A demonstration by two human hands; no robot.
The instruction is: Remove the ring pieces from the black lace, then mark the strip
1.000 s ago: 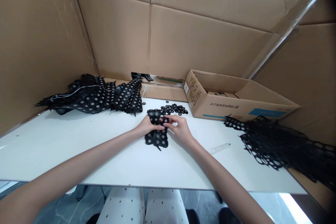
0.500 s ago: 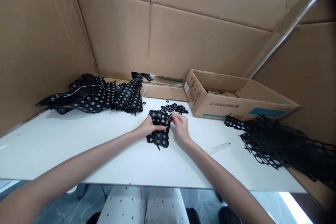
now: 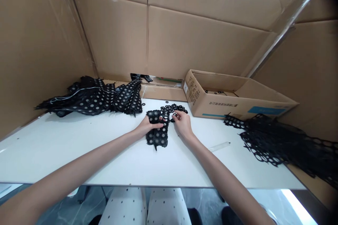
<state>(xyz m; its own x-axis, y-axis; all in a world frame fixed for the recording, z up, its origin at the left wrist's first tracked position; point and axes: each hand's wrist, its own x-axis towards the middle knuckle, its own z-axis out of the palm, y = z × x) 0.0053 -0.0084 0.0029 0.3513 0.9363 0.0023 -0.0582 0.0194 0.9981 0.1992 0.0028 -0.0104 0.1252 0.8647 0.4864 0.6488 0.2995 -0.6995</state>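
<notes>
My left hand (image 3: 146, 126) is closed on a small black sheet (image 3: 157, 137) with rows of round grey spots, its thumb lying across the front. The sheet's lower edge is ragged, with a small tab hanging down. Just right of it, my right hand (image 3: 183, 123) pinches with thumb and forefinger at a small black ring (image 3: 174, 115), apart from the sheet. Behind both hands lies a loose pile of small black rings (image 3: 175, 107) on the white table (image 3: 111, 154).
A heap of black spotted sheets (image 3: 97, 100) lies at the left. At the right stand an open cardboard box (image 3: 224, 107) and a tangle of black net-like scrap (image 3: 280, 140). A clear pen-like tube (image 3: 219, 146) lies near my right forearm. Cardboard walls (image 3: 206, 38) enclose the table.
My right hand has moved slightly away from the sheet, with a small black ring now visible at its fingertips. My left hand keeps its hold on the sheet.
</notes>
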